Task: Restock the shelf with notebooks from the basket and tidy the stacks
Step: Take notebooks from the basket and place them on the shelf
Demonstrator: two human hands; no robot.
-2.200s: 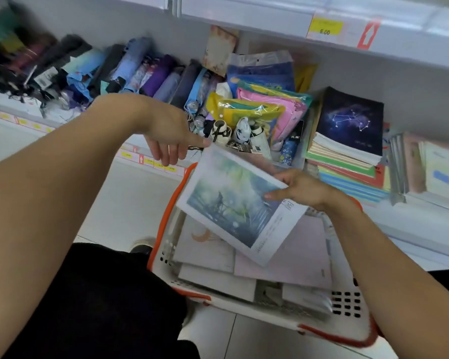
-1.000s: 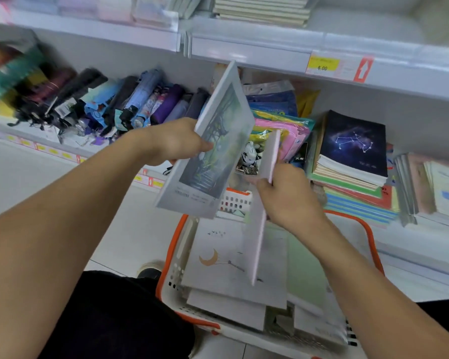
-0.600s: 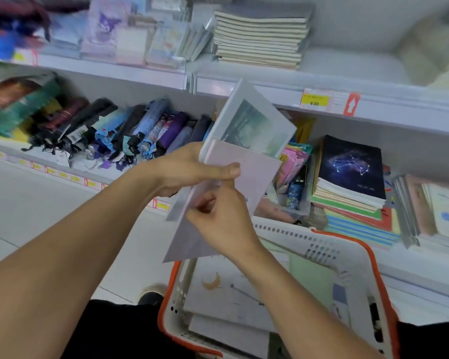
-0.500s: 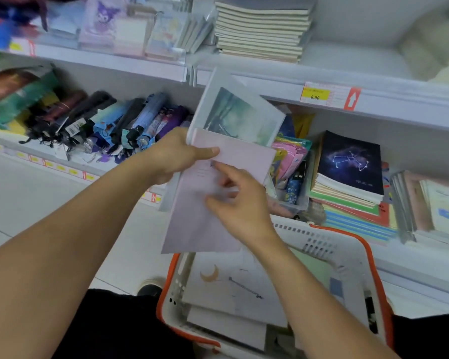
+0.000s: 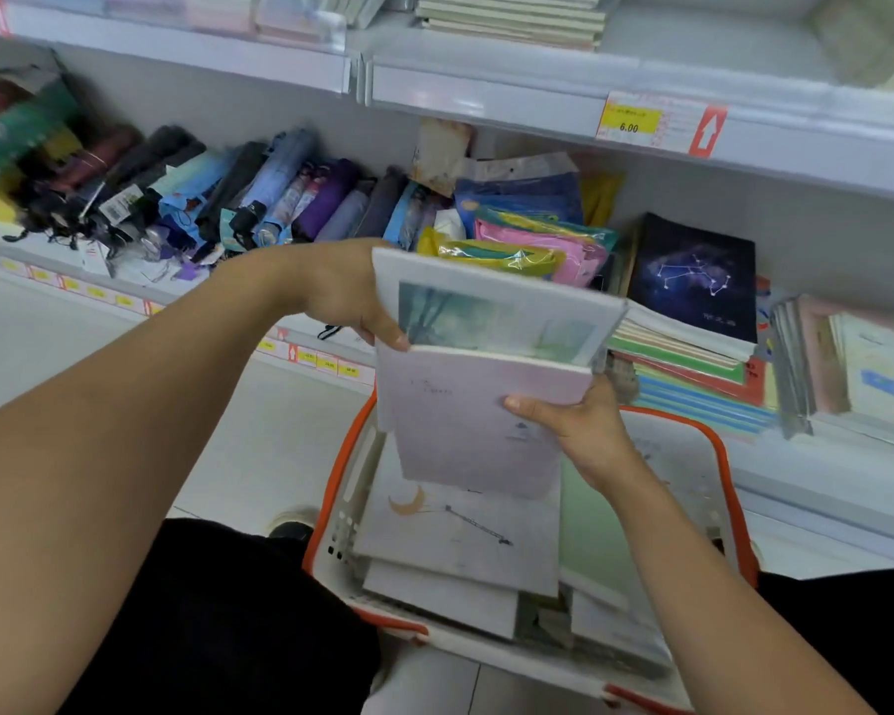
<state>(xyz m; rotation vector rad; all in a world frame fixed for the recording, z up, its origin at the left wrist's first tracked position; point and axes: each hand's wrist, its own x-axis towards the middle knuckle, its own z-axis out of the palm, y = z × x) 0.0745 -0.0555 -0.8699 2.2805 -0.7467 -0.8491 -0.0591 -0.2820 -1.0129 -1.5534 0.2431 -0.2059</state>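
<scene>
The right hand (image 5: 584, 430) had joined the left hand (image 5: 347, 296) in gripping the two notebooks (image 5: 481, 374), now squared together, so they seemed ready for the shelf (image 5: 821, 456).

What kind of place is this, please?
Most likely a shop aisle selling stationery: a yellow price tag on the shelf edge, stacked notebooks, a row of folded umbrellas, and a shopping basket of notebooks.

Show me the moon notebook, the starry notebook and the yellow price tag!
moon notebook (image 5: 460, 528), head view, middle of its pale cover.
starry notebook (image 5: 692, 276), head view, dark cover near the constellation.
yellow price tag (image 5: 629, 120), head view, its yellow part.
</scene>
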